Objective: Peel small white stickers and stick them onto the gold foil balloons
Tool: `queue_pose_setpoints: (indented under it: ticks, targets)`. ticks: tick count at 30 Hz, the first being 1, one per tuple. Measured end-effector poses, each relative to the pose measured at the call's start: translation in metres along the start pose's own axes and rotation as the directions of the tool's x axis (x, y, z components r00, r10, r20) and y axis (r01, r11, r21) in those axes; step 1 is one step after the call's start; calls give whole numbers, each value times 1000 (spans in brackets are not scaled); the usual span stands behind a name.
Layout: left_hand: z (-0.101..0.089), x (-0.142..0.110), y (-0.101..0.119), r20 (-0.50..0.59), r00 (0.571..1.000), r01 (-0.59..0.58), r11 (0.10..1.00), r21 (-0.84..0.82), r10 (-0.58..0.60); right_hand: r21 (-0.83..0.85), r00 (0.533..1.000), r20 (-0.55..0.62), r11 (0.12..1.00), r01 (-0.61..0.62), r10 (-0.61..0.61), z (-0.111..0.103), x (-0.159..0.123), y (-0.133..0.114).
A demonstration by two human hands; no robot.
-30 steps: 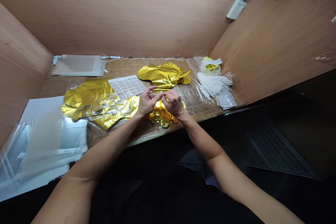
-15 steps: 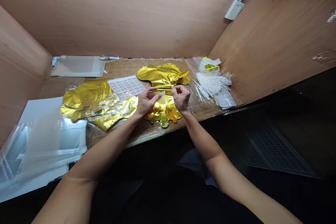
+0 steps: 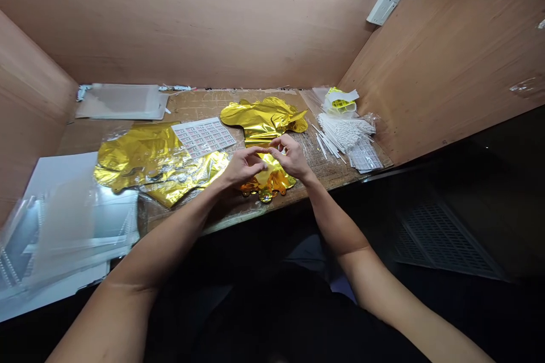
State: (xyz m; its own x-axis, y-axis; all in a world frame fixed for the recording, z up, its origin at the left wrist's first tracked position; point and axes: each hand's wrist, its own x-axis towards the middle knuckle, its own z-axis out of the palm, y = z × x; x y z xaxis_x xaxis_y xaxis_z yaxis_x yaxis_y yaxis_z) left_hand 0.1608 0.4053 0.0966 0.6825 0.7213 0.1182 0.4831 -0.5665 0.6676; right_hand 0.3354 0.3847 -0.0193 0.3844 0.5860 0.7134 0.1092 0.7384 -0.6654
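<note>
My left hand (image 3: pixel 243 165) and my right hand (image 3: pixel 290 156) meet above a crumpled gold foil balloon (image 3: pixel 269 182), with their fingertips close together. The fingers are curled and may pinch something small, but they hide whatever lies between them. A second gold foil balloon (image 3: pixel 260 116) lies just beyond my hands. A third, larger gold foil balloon (image 3: pixel 136 157) spreads out to the left of my left hand. Next to it lies a printed sheet of small labels (image 3: pixel 203 137).
A bundle of white sticks (image 3: pixel 344 133) and a yellow-and-white packet (image 3: pixel 340 101) lie at the right of the wooden bench (image 3: pixel 225 210). Clear plastic sleeves (image 3: pixel 72 232) overhang its left side. Wooden walls (image 3: pixel 443 68) surround the bench.
My hands have closed together from their half-second-ago spread. The pale square piece seen between them then is now hidden. The view has shifted slightly.
</note>
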Motion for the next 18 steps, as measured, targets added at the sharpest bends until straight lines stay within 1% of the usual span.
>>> queue_pose_setpoints:
  ticks: [1,2,3,4,5,6,7,8,9,10,11,12,13,15,16,17,18]
  targets:
    - [-2,2,0,5,1000,18,1000,3,-18,38,999,33,999,-34,32,-5,3,0]
    - [-5,4,-1,-7,999,35,999,11,-35,69,996,34,994,-85,83,-10,4,1]
    - [-8,7,-3,-56,997,54,999,3,-54,97,989,17,984,-150,149,-12,2,1]
    - [-12,10,-5,-136,987,85,996,-38,-89,121,975,13,967,-222,222,-13,-2,2]
    - [-16,14,-8,-227,963,125,986,-113,-148,138,956,50,946,-294,290,-11,-8,2]
    - [-20,18,-10,-305,925,166,962,-218,-229,138,929,135,922,-363,345,-8,-15,2]
    - [-24,21,-13,-351,880,202,922,-332,-319,110,891,241,901,-420,386,-4,-24,1]
    - [-26,23,-15,-364,841,229,873,-431,-400,54,844,335,886,-460,418,2,-32,0]
    - [-28,25,-17,-357,814,249,831,-498,-458,-24,802,395,878,-477,447,8,-41,-2]
    - [-30,26,-18,-347,802,262,808,-527,-486,-116,779,414,876,-467,470,14,-48,-5]
    - [-30,27,-20,-351,798,263,807,-529,-490,-215,779,399,875,-433,483,20,-54,-7]
    - [-30,27,-21,-360,799,262,818,-513,-481,-321,796,365,867,-380,484,23,-58,-9]
    - [-29,27,-22,-369,804,260,833,-488,-467,-425,821,321,846,-321,473,25,-60,-11]
    - [-28,27,-26,-375,811,269,855,-444,-449,-592,883,217,775,-219,415,24,-60,-11]
    - [-26,28,-27,-373,811,279,859,-429,-450,-636,915,175,751,-177,364,21,-59,-10]
    - [-26,28,-28,-369,811,291,860,-419,-454,-644,939,168,755,-125,299,18,-57,-7]
    - [-25,28,-28,-364,811,300,859,-414,-458,-615,953,201,786,-58,228,15,-55,-3]
